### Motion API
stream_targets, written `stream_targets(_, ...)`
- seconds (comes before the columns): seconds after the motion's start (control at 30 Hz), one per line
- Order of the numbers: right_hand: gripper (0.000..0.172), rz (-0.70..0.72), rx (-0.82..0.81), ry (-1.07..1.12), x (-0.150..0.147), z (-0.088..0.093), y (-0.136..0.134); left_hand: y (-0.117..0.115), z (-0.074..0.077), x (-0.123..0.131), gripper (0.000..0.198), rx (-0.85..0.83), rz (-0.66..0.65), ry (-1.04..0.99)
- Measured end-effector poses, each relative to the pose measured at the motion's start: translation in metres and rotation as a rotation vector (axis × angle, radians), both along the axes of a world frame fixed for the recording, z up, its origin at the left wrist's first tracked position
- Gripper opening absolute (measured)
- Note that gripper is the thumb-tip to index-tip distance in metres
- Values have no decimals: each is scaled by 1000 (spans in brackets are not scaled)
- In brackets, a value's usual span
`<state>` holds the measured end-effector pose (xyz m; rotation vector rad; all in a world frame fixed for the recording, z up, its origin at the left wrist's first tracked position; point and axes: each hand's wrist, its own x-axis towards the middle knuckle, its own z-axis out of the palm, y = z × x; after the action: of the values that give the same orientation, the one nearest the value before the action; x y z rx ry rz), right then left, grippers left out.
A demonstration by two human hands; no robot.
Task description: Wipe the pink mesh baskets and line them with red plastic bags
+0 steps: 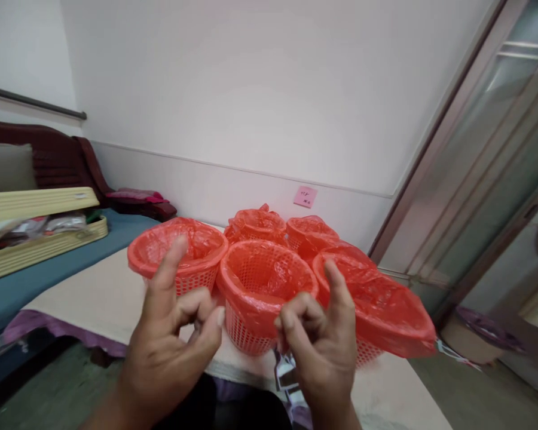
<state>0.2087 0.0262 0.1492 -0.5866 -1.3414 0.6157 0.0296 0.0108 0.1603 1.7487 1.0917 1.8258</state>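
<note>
Head view: nearest the camera, the left hand and right hand are raised side by side, fingers half curled with each forefinger up, holding nothing that can be made out. Just beyond them on the worktop stands the middle basket, red mesh with a red bag liner bunched inside. It looks like the lining step; seating the liner would call for pinching its edge over the rim. Behind, more lined baskets cluster near the wall.
</note>
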Motion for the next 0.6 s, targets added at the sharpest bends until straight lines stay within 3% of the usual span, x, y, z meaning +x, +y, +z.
stream_targets(0.07,76,-93,108,-61,4,28,13,17,11,1,87,48,-44,33)
stream_targets(0.13,77,-146,134,-77,3,38,22,28,16,1,88,49,-72,74)
stream_targets(0.6,77,-200,99,-126,3,25,17,27,4,3,85,-1,-95,83)
